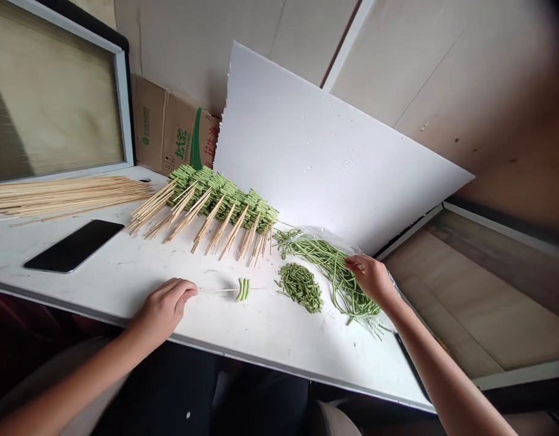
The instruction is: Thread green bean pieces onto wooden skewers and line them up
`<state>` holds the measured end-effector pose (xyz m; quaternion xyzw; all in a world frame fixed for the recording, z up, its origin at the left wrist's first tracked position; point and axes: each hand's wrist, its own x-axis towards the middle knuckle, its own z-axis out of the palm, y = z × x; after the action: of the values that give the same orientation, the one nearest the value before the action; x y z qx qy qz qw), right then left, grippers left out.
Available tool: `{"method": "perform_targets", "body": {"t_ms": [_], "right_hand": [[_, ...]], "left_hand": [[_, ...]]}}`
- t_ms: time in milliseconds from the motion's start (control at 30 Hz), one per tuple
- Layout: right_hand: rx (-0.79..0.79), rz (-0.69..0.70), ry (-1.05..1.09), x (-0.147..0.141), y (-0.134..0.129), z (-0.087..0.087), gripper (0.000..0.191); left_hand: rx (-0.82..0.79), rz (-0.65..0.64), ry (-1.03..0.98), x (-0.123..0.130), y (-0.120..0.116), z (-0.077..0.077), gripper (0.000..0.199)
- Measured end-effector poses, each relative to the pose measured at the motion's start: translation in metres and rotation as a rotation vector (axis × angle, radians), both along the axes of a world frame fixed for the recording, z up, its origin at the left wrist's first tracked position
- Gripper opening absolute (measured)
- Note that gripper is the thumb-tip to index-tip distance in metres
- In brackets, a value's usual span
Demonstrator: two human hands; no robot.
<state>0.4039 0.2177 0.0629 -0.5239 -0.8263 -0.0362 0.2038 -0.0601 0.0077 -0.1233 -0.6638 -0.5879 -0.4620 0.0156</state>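
Note:
My left hand [168,304] pinches the blunt end of a thin bamboo skewer [218,290] low over the front of the table. Several short green bean pieces [243,289] are threaded side by side on it, and its tip points right. Over the long green beans [322,257] on clear plastic, my right hand [370,277] reaches in with its fingers bent together; what they hold, if anything, I cannot make out. Between the hands lies a pile of cut bean pieces [301,287].
Finished bean skewers [224,197] are stacked in a row at the back, sticks toward me. Bare bamboo skewers [65,197] and a black phone [74,245] lie at the left. A white board [324,139] and a cardboard box [172,130] stand behind the white table [261,339].

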Motion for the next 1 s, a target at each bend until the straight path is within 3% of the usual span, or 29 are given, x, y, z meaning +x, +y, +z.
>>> {"method": "perform_targets", "body": {"t_ms": [200, 500, 1000], "right_hand": [[-0.058, 0.102, 0.383, -0.052, -0.055, 0.013, 0.021], [-0.328, 0.284, 0.837, -0.110, -0.103, -0.008, 0.046], [-0.547, 0.333, 1.090, -0.105, -0.145, -0.024, 0.046]], "left_hand": [[0.017, 0.094, 0.120, -0.016, -0.001, 0.004, 0.024], [-0.048, 0.165, 0.131, -0.014, -0.005, 0.011, 0.023], [-0.090, 0.092, 0.127, -0.019, 0.000, 0.005, 0.014]]}}
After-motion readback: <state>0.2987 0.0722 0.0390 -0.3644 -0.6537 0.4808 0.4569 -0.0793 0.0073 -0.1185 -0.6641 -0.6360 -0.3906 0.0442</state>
